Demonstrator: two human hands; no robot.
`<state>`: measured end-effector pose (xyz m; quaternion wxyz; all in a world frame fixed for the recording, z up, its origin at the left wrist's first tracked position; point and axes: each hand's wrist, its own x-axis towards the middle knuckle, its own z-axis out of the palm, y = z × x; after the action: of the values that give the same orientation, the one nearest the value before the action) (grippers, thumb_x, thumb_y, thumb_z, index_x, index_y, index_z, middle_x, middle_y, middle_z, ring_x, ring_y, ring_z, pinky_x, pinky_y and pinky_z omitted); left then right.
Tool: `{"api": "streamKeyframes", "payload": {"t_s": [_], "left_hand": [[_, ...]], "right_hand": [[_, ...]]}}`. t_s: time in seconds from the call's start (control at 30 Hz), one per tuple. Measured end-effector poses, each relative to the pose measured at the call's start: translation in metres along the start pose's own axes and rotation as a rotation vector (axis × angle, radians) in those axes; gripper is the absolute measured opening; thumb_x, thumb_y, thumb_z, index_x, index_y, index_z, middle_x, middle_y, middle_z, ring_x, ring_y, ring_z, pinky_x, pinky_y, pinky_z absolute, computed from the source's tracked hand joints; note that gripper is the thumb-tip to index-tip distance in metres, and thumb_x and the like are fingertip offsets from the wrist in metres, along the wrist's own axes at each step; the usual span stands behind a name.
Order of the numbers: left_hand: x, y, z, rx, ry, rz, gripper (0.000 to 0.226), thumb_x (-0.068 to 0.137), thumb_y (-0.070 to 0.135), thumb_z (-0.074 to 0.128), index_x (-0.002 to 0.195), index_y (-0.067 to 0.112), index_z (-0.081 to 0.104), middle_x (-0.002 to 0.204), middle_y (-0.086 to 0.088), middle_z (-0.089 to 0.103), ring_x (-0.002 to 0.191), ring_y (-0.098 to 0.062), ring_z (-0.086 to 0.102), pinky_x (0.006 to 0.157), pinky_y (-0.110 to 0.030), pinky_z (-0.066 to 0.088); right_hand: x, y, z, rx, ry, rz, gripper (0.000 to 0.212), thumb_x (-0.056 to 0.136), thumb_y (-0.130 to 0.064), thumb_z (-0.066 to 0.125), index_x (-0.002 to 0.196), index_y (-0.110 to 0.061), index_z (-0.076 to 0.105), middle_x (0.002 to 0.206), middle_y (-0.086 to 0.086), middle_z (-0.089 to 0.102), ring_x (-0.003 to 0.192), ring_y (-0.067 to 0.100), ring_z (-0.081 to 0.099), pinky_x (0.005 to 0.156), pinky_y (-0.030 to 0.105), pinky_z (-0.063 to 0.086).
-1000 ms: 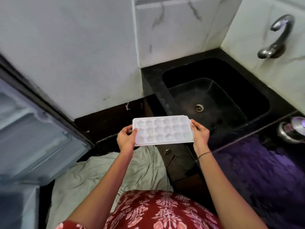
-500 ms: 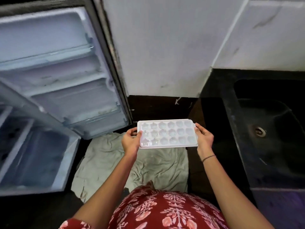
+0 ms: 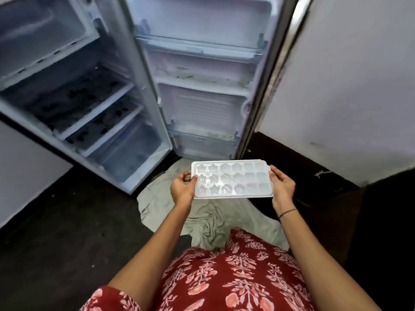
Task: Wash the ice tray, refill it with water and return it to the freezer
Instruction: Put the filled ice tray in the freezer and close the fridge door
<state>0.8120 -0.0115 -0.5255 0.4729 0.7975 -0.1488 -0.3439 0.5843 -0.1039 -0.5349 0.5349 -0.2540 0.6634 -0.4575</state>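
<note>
The person holds the ice tray (image 3: 232,178) in the air before the open fridge (image 3: 67,97), above a crumpled cloth (image 3: 213,218) on the floor. The left hand (image 3: 183,187) grips the left short end, thumb on the rim and fingers below. The right hand (image 3: 283,185) grips the right short end in the same way. The tray lies about level with its cells facing up. They look glossy, but whether water is in them cannot be told for sure.

The step in hand seems to be the last one, to put the tray in the freezer. The compartment (image 3: 40,34) at the top left of the fridge is probably the freezer, and it is higher than the tray. To do this well, the person should lift both ends together so the tray does not tilt, move slowly, and slide it in flat. The open door (image 3: 202,86) stands just behind the tray, so the far edge should not knock it.
</note>
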Motion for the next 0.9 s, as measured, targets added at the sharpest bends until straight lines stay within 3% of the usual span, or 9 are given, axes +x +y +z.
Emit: {"api": "streamKeyframes", "payload": {"t_s": [0.17,0.33,0.5,0.63,0.8,0.9], "left_hand": [[0.023,0.002,-0.021,-0.028,0.167,-0.082,0.025,0.084,0.018,0.068,0.108,0.011,0.066,0.082,0.001,0.061,0.076,-0.015,0.058,0.075,-0.027,0.05],[0.047,0.01,-0.031,-0.047,0.318,-0.159,0.023,0.084,0.019,0.068,0.107,0.014,0.067,0.085,-0.001,0.065,0.076,-0.014,0.059,0.073,-0.025,0.048],[0.071,0.023,-0.031,-0.071,0.453,-0.235,0.023,0.085,0.019,0.068,0.106,0.013,0.067,0.086,-0.002,0.066,0.078,-0.016,0.06,0.079,-0.032,0.053],[0.091,0.035,-0.032,-0.11,0.555,-0.275,0.024,0.084,0.019,0.068,0.107,0.012,0.067,0.083,0.001,0.063,0.078,-0.016,0.06,0.081,-0.033,0.053],[0.109,0.047,-0.039,-0.181,0.638,-0.3,0.021,0.085,0.021,0.067,0.105,0.014,0.067,0.084,0.0,0.064,0.076,-0.015,0.059,0.074,-0.029,0.051],[0.121,0.053,-0.049,-0.209,0.668,-0.316,0.022,0.085,0.021,0.067,0.106,0.014,0.067,0.088,-0.004,0.067,0.079,-0.017,0.062,0.078,-0.032,0.053]], "right_hand": [[0.017,-0.006,0.061,-0.084,-0.157,-0.011,0.026,0.088,-0.005,0.063,0.114,-0.003,0.064,0.093,0.007,0.068,0.077,0.013,0.063,0.073,0.022,0.056],[0.042,-0.013,0.123,-0.185,-0.31,0.0,0.025,0.088,-0.003,0.062,0.113,0.001,0.063,0.1,0.015,0.067,0.078,0.016,0.062,0.084,0.033,0.054],[0.063,-0.029,0.183,-0.24,-0.446,-0.009,0.023,0.088,0.0,0.062,0.11,0.003,0.063,0.086,0.003,0.065,0.062,0.002,0.063,0.063,0.014,0.055],[0.076,-0.037,0.227,-0.271,-0.527,-0.003,0.024,0.088,-0.001,0.062,0.112,0.004,0.063,0.091,0.006,0.067,0.054,-0.004,0.062,0.058,0.013,0.054],[0.079,-0.044,0.273,-0.303,-0.607,0.018,0.023,0.087,-0.001,0.062,0.11,-0.001,0.065,0.101,0.011,0.066,0.059,0.0,0.065,0.056,0.013,0.053],[0.077,-0.048,0.296,-0.321,-0.638,0.045,0.013,0.087,-0.002,0.063,0.094,-0.012,0.068,0.102,0.011,0.067,0.073,0.01,0.064,0.061,0.015,0.056]]}}
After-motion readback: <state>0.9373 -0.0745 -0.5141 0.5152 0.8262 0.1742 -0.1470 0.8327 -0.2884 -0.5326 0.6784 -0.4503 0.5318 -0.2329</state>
